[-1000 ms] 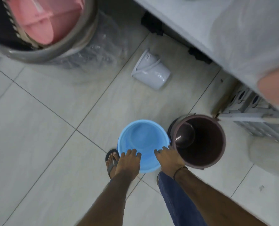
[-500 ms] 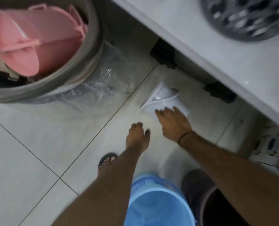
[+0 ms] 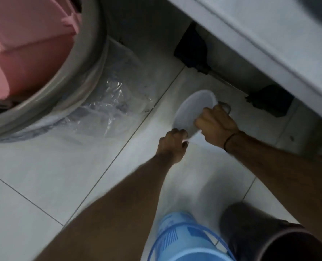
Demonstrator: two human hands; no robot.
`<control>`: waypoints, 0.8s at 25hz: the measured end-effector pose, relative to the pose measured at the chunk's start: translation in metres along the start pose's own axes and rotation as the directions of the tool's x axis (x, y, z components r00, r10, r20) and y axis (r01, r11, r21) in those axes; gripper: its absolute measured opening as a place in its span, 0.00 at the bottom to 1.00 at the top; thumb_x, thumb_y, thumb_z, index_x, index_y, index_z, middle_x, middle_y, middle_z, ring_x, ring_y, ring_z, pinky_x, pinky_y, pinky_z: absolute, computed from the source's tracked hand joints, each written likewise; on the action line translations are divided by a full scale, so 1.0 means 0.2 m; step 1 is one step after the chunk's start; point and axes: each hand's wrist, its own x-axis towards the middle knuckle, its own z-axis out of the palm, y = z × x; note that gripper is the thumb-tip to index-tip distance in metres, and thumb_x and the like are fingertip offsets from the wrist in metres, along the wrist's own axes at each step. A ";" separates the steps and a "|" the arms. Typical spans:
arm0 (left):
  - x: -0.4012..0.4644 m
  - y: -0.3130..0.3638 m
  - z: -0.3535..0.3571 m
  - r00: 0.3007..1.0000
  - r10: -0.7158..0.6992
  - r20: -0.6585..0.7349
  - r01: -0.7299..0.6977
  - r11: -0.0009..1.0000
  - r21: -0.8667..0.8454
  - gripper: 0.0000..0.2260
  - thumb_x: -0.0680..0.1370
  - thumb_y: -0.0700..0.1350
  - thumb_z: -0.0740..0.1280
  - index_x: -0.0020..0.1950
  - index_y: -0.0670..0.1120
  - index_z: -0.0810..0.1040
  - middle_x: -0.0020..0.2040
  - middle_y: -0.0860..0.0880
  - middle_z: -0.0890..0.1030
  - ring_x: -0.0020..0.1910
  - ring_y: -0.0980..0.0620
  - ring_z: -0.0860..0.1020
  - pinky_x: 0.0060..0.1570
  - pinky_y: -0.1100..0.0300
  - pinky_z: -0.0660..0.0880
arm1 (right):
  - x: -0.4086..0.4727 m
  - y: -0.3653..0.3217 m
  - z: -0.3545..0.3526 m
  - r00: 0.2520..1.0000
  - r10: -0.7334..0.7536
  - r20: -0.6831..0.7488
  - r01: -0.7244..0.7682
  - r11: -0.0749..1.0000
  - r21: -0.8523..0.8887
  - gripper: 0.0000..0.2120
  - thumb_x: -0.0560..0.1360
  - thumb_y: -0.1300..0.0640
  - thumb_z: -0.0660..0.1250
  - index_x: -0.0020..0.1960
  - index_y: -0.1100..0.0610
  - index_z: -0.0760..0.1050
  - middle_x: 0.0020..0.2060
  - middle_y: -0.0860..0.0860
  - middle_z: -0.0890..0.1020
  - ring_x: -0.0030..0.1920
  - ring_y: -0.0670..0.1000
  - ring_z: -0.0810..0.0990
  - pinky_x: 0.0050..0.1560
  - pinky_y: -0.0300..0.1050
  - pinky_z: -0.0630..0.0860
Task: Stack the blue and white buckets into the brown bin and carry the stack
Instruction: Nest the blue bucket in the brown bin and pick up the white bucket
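Both hands grip the white bucket (image 3: 193,110), held tilted at 1 o'clock above bare tile floor (image 3: 43,185): right hand (image 3: 217,127) closed on its side, left hand (image 3: 172,144) fisted at its lower edge. Blue bucket (image 3: 182,242) and brown bin (image 3: 265,234), smooth plastic cylinders, stand side by side at 5 o'clock. A white shelf edge (image 3: 259,44) overhangs at 2 o'clock; crinkled clear plastic (image 3: 109,110) lies at 10.

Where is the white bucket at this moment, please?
In the head view, the white bucket sits right of centre, gripped by the left hand and right hand, just before the grey counter.
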 end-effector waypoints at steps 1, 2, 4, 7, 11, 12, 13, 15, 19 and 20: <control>-0.07 0.02 -0.01 0.998 0.063 -0.027 -0.061 0.996 0.069 0.14 0.79 0.45 0.65 0.64 0.46 0.76 0.62 0.43 0.79 0.60 0.41 0.76 0.58 0.45 0.76 | -0.08 0.01 0.02 0.998 0.023 -0.065 -0.018 0.998 0.065 0.11 0.64 0.65 0.76 0.44 0.55 0.81 0.41 0.54 0.85 0.47 0.59 0.81 0.50 0.55 0.75; -0.13 0.03 -0.01 0.989 0.129 -0.071 -0.117 0.981 0.158 0.16 0.78 0.44 0.66 0.66 0.47 0.76 0.63 0.44 0.79 0.61 0.42 0.76 0.60 0.45 0.75 | -0.17 0.00 0.05 0.994 0.050 -0.095 -0.037 0.991 0.129 0.12 0.60 0.67 0.77 0.40 0.56 0.82 0.37 0.55 0.85 0.44 0.60 0.81 0.47 0.55 0.76; -0.25 0.04 0.00 0.957 0.274 -0.099 -0.221 0.904 0.367 0.17 0.76 0.42 0.68 0.65 0.48 0.77 0.61 0.45 0.80 0.63 0.43 0.75 0.64 0.42 0.71 | -0.33 -0.04 0.12 0.990 0.112 -0.088 -0.093 0.974 0.204 0.13 0.56 0.68 0.76 0.38 0.56 0.83 0.35 0.54 0.84 0.43 0.60 0.80 0.43 0.54 0.76; -0.46 0.01 0.09 0.924 0.383 0.000 -0.325 0.783 0.531 0.18 0.72 0.39 0.72 0.62 0.48 0.80 0.59 0.44 0.82 0.63 0.43 0.77 0.67 0.38 0.70 | -0.56 -0.19 0.28 0.993 0.100 -0.065 -0.077 0.952 0.296 0.13 0.54 0.68 0.74 0.35 0.55 0.80 0.31 0.53 0.81 0.37 0.58 0.79 0.37 0.50 0.73; -0.63 -0.04 0.28 0.934 0.336 0.125 -0.335 0.697 0.634 0.17 0.72 0.39 0.69 0.61 0.47 0.80 0.62 0.44 0.81 0.66 0.42 0.75 0.69 0.37 0.66 | -0.76 -0.41 0.49 0.993 0.116 -0.024 -0.100 0.930 0.353 0.12 0.58 0.67 0.73 0.40 0.56 0.81 0.34 0.54 0.83 0.39 0.59 0.80 0.43 0.52 0.76; -0.65 -0.05 0.31 0.930 0.343 0.132 -0.342 0.677 0.652 0.18 0.72 0.39 0.70 0.62 0.46 0.80 0.63 0.43 0.81 0.68 0.41 0.74 0.69 0.36 0.65 | -0.79 -0.44 0.53 0.991 0.137 -0.012 -0.123 0.923 0.365 0.15 0.59 0.67 0.74 0.44 0.57 0.82 0.37 0.55 0.84 0.41 0.59 0.81 0.48 0.54 0.77; -0.65 -0.05 0.33 0.923 0.362 0.131 -0.351 0.651 0.673 0.18 0.73 0.39 0.70 0.63 0.44 0.79 0.64 0.42 0.81 0.68 0.40 0.73 0.69 0.35 0.65 | -0.81 -0.46 0.57 0.988 0.152 -0.017 -0.135 0.918 0.373 0.19 0.58 0.67 0.75 0.49 0.58 0.82 0.40 0.57 0.85 0.44 0.60 0.82 0.53 0.57 0.77; -0.64 -0.07 0.36 0.901 0.411 0.138 -0.379 0.590 0.713 0.19 0.73 0.40 0.71 0.64 0.43 0.79 0.64 0.42 0.81 0.69 0.39 0.73 0.70 0.35 0.64 | -0.82 -0.47 0.63 0.986 0.166 -0.017 -0.147 0.911 0.385 0.26 0.57 0.66 0.77 0.55 0.61 0.80 0.44 0.59 0.85 0.47 0.61 0.82 0.60 0.61 0.74; -0.64 -0.09 0.38 0.849 0.490 0.201 -0.464 0.506 0.727 0.16 0.72 0.36 0.70 0.59 0.41 0.81 0.54 0.41 0.85 0.58 0.40 0.81 0.71 0.41 0.67 | -0.84 -0.44 0.64 0.996 0.037 0.078 -0.064 0.923 0.379 0.12 0.56 0.70 0.75 0.37 0.60 0.81 0.32 0.59 0.83 0.34 0.60 0.83 0.44 0.52 0.80; -0.66 -0.09 0.36 0.840 0.496 0.219 -0.477 0.486 0.732 0.15 0.71 0.34 0.71 0.56 0.41 0.83 0.51 0.41 0.86 0.54 0.41 0.82 0.70 0.43 0.69 | -0.85 -0.42 0.62 0.999 -0.007 0.051 -0.014 0.911 0.412 0.13 0.50 0.73 0.76 0.29 0.61 0.78 0.25 0.58 0.80 0.25 0.58 0.81 0.30 0.47 0.79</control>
